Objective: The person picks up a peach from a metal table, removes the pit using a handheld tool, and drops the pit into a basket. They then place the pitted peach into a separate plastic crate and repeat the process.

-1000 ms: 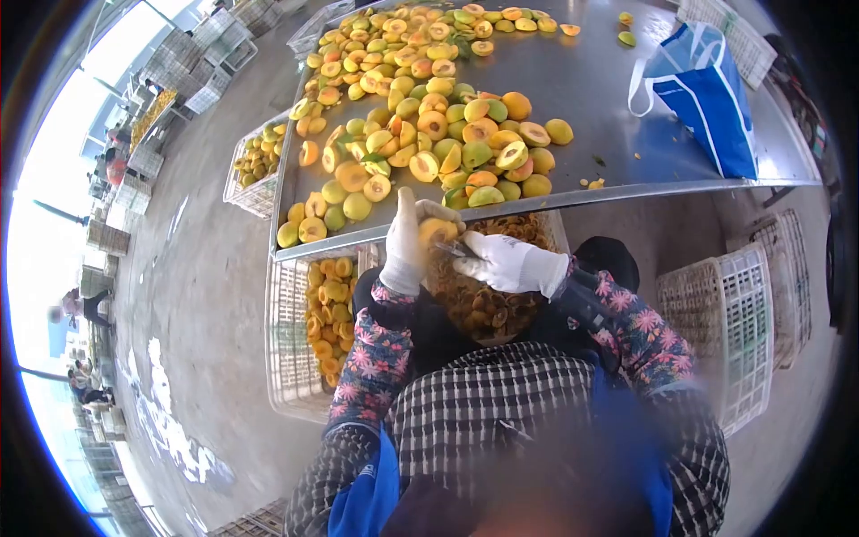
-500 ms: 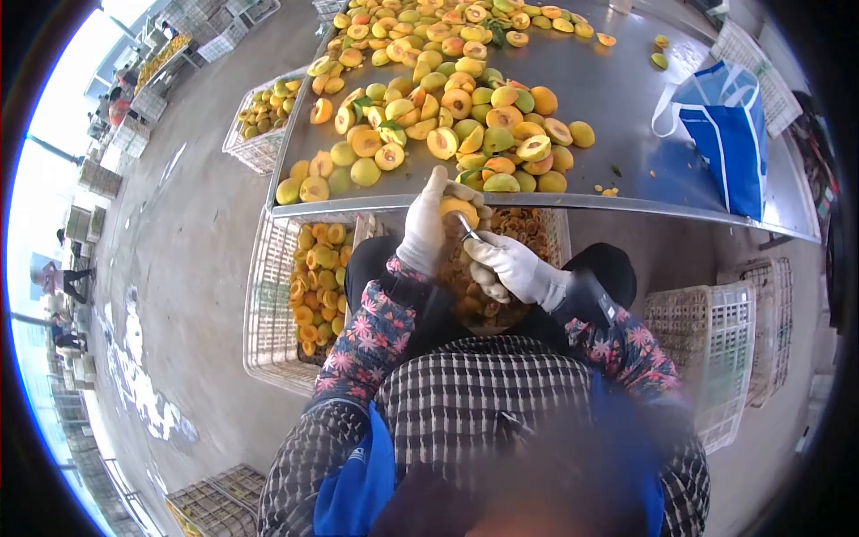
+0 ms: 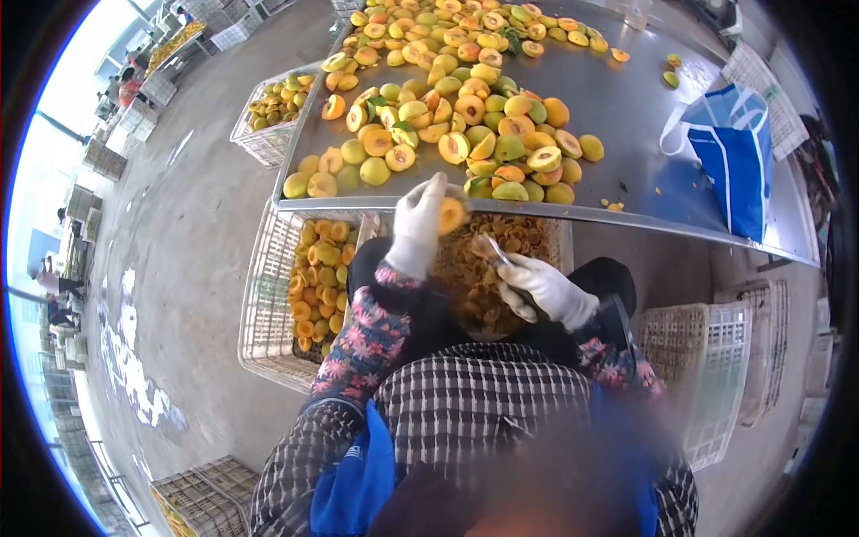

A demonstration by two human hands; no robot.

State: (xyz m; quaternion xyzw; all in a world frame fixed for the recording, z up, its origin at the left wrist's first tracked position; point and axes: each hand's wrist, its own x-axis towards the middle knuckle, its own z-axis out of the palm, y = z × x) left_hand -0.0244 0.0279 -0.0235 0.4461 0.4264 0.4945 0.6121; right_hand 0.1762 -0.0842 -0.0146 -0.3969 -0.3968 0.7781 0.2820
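A white glove covers my left hand (image 3: 420, 222), which holds a yellow-orange fruit half (image 3: 450, 216) just below the table's front edge. My right hand (image 3: 544, 288), also gloved, is closed around a small metal tool (image 3: 496, 251) whose tip points up and left, apart from the fruit. Something brownish shows blurred at the tool's tip. Beneath both hands lies a crate of brown fruit scraps (image 3: 474, 300). Cut fruit halves (image 3: 465, 107) are heaped on the metal table (image 3: 617, 116) ahead.
A white crate (image 3: 259, 304) with fruit halves stands left of my knees, and another fruit-filled crate (image 3: 268, 139) is beyond it. Stacked crates (image 3: 698, 358) stand at the right. A blue bag (image 3: 734, 170) rests on the table. People work far off at the left.
The tool has come out of the fruit half, and my right hand has moved right and down, away from my left. My left hand has shifted slightly left with the fruit.
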